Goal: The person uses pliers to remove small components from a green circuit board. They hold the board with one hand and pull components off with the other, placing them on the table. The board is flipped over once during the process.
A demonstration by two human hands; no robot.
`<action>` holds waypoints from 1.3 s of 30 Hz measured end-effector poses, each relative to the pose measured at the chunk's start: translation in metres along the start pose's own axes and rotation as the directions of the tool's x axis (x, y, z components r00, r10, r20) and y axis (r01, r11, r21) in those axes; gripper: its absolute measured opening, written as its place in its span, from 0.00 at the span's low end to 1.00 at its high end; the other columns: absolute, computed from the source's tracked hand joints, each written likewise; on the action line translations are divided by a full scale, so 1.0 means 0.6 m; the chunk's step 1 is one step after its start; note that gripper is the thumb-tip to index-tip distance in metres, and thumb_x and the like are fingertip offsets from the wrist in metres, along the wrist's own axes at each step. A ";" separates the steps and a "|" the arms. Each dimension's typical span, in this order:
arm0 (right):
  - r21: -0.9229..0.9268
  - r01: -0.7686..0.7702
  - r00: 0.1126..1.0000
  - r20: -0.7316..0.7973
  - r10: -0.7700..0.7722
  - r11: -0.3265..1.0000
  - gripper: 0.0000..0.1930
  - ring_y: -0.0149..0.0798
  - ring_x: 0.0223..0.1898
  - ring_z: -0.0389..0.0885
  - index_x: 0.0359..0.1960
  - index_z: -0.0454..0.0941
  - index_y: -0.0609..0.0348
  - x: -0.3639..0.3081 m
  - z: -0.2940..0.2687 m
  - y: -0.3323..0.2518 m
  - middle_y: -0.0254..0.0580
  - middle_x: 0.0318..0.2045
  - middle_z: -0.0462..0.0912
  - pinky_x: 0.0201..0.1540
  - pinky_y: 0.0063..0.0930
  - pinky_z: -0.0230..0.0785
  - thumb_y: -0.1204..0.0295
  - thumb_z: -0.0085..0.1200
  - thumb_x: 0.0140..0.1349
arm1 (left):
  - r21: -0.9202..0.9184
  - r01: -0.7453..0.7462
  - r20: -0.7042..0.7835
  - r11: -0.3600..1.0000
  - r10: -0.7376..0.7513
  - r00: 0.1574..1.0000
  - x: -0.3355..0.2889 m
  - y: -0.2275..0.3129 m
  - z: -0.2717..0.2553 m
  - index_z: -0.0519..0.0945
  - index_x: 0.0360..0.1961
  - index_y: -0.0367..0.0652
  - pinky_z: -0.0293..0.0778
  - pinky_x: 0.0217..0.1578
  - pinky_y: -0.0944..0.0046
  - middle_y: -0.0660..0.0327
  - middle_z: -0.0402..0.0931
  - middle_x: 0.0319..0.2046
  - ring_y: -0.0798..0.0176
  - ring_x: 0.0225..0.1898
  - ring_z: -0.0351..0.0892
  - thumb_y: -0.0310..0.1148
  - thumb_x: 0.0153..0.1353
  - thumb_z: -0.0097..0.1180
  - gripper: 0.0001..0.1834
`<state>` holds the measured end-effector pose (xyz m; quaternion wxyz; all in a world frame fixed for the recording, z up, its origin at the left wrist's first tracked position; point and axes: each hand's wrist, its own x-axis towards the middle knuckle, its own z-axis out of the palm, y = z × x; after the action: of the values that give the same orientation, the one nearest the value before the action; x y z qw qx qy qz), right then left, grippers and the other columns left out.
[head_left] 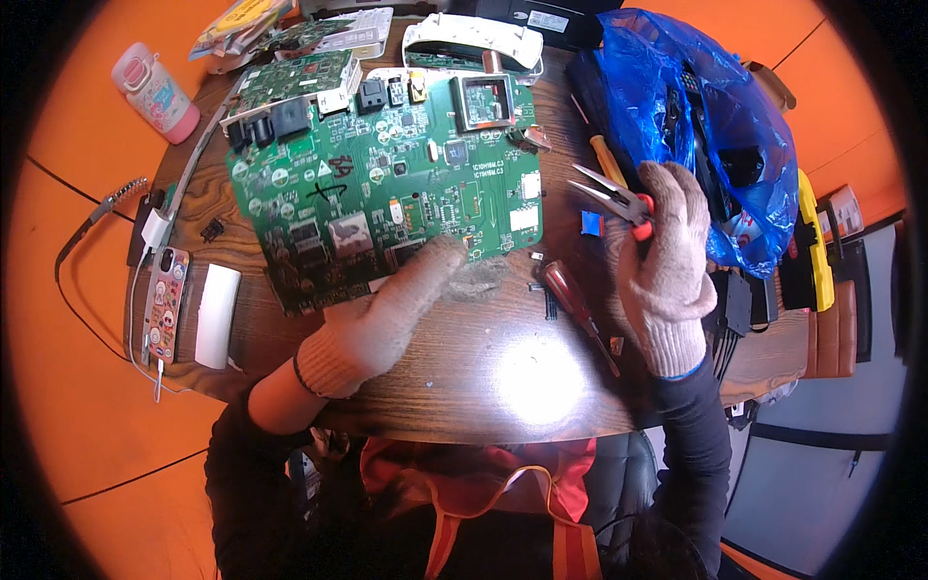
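Observation:
My left hand (391,314), in a light knit glove, grips the near edge of a large green circuit board (416,184). The thumb lies on top of the board, and the other fingers are partly hidden beneath it. Ports and a square metal shield (482,102) line its far edge, and the board is tilted above the table. To the right of it, my gloved right hand (667,266) is closed round needle-nose pliers (607,196) with red grips. Their jaws are parted, point left toward the board, and have nothing between them.
A red-handled screwdriver (577,307), a yellow-handled screwdriver (608,158) and a small blue piece (592,223) lie on the wooden table (454,387). At the far right sits a blue plastic bag (657,87). More boards (300,82), a phone (166,307) and a bottle (159,97) are leftward.

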<state>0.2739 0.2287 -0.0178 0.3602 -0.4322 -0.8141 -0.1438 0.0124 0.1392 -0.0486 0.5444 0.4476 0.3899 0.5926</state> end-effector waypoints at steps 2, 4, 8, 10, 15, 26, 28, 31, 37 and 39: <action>-0.055 0.021 1.000 -0.005 -0.021 0.998 0.31 0.62 0.58 0.73 0.58 0.72 0.62 0.015 0.004 -0.014 0.61 0.56 0.73 0.62 0.49 0.65 0.85 0.60 0.47 | 0.157 -0.147 -0.064 0.977 0.159 0.985 -0.009 0.001 0.002 0.78 0.55 0.39 0.78 0.51 0.64 0.59 0.80 0.51 0.62 0.51 0.80 0.26 0.67 0.59 0.16; -0.074 0.017 0.999 -0.038 -0.020 0.997 0.31 0.63 0.57 0.72 0.57 0.73 0.62 0.027 0.012 -0.027 0.62 0.56 0.73 0.62 0.50 0.64 0.85 0.61 0.46 | 0.349 -0.285 -0.021 0.893 0.312 0.950 -0.018 0.008 0.004 0.79 0.55 0.41 0.78 0.51 0.63 0.60 0.81 0.51 0.62 0.50 0.81 0.26 0.66 0.60 0.16; -0.105 0.011 0.996 -0.087 -0.020 0.994 0.29 0.64 0.56 0.72 0.54 0.75 0.62 0.040 0.033 -0.043 0.63 0.55 0.73 0.61 0.51 0.64 0.84 0.62 0.45 | 0.832 -0.313 0.133 0.458 0.384 0.914 -0.025 0.024 0.000 0.78 0.58 0.42 0.77 0.52 0.62 0.60 0.80 0.52 0.62 0.51 0.80 0.28 0.66 0.60 0.19; -0.106 0.023 0.995 -0.096 -0.034 0.994 0.27 0.64 0.55 0.73 0.52 0.76 0.63 0.041 0.040 -0.050 0.64 0.54 0.73 0.60 0.52 0.65 0.85 0.62 0.46 | 0.667 -0.223 0.081 0.710 0.229 0.970 -0.023 0.024 -0.002 0.75 0.62 0.42 0.75 0.55 0.61 0.58 0.78 0.56 0.61 0.56 0.78 0.30 0.68 0.58 0.22; -0.164 0.049 0.998 -0.038 -0.056 0.985 0.23 0.65 0.55 0.73 0.51 0.74 0.64 0.037 0.042 -0.070 0.66 0.55 0.71 0.54 0.52 0.71 0.83 0.60 0.50 | 0.816 -0.340 0.211 0.467 0.306 0.928 -0.007 -0.005 -0.002 0.73 0.63 0.40 0.75 0.55 0.60 0.56 0.76 0.57 0.59 0.57 0.77 0.34 0.69 0.56 0.23; -0.541 0.243 0.935 0.352 -0.046 0.805 0.18 0.52 0.58 0.70 0.48 0.74 0.55 0.057 0.005 -0.078 0.50 0.57 0.71 0.40 0.38 0.79 0.68 0.57 0.55 | 0.747 -0.198 0.161 0.635 0.116 0.980 -0.030 -0.012 -0.012 0.74 0.60 0.36 0.76 0.54 0.61 0.54 0.78 0.55 0.58 0.54 0.80 0.37 0.67 0.55 0.23; -0.572 0.343 0.922 0.357 -0.150 0.745 0.19 0.55 0.63 0.68 0.52 0.73 0.59 0.070 0.006 -0.070 0.50 0.61 0.69 0.49 0.44 0.78 0.69 0.55 0.59 | 0.739 -0.249 0.182 0.626 0.171 0.968 -0.032 -0.015 -0.011 0.74 0.60 0.36 0.76 0.53 0.61 0.53 0.78 0.54 0.57 0.53 0.80 0.38 0.67 0.55 0.24; -0.576 0.243 0.878 0.473 0.075 0.781 0.21 0.53 0.67 0.63 0.59 0.69 0.55 0.090 0.019 -0.069 0.48 0.65 0.65 0.59 0.48 0.70 0.68 0.49 0.65 | 0.751 -0.133 0.088 0.647 0.101 0.991 -0.031 -0.021 -0.003 0.76 0.57 0.37 0.77 0.51 0.62 0.55 0.80 0.51 0.59 0.50 0.82 0.36 0.66 0.58 0.22; -0.555 0.375 0.797 0.602 0.047 0.743 0.20 0.49 0.61 0.71 0.53 0.71 0.51 0.120 -0.003 -0.089 0.47 0.56 0.72 0.57 0.51 0.70 0.63 0.58 0.60 | 0.463 0.072 -0.172 0.884 0.009 0.985 -0.023 -0.019 0.018 0.82 0.53 0.47 0.77 0.43 0.62 0.63 0.84 0.45 0.66 0.44 0.84 0.33 0.63 0.64 0.16; -0.517 0.392 0.762 0.646 0.046 0.760 0.20 0.48 0.58 0.74 0.51 0.72 0.50 0.132 -0.015 -0.099 0.46 0.52 0.74 0.56 0.52 0.70 0.61 0.60 0.59 | 0.479 0.036 -0.168 0.877 0.052 0.984 -0.017 -0.018 0.017 0.81 0.53 0.45 0.77 0.44 0.63 0.63 0.84 0.46 0.66 0.44 0.84 0.31 0.63 0.63 0.17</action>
<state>0.2011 0.2367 0.0492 -0.1104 -0.4664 -0.8288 -0.2890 0.0253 0.1301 -0.0571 0.3776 0.5161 0.5691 0.5169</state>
